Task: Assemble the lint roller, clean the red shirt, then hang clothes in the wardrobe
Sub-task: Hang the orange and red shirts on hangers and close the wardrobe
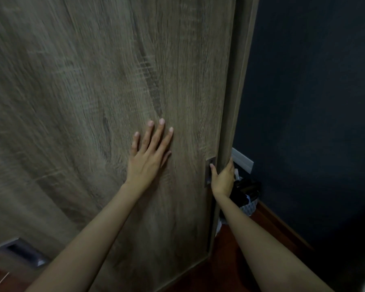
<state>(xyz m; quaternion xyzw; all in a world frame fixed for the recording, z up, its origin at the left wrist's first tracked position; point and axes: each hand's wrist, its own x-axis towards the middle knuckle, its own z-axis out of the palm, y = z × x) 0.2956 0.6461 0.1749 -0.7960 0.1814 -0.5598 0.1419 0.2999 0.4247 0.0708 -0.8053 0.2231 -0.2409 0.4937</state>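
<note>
A big wardrobe door fills most of the view. It is flat and brown-grey, with long wavy wood lines running up and down it. The picture is a bit smeared, so the lines look streaky.

The left hand lies flat on the door with its fingers spread wide — it holds nothing, just presses on the wood. The right hand curls around the door's right edge. Its thumb sits at a small dark metal handle, a thin box shape set into the wood, and its fingers wrap behind the edge, out of sight.

A second handle of the same kind sits low on the left — dark and shiny.

To the right is a dark blue wall with a white strip on it. Below it, a basket with a criss-cross pattern holds dark things. The floor is reddish-brown wood.
</note>
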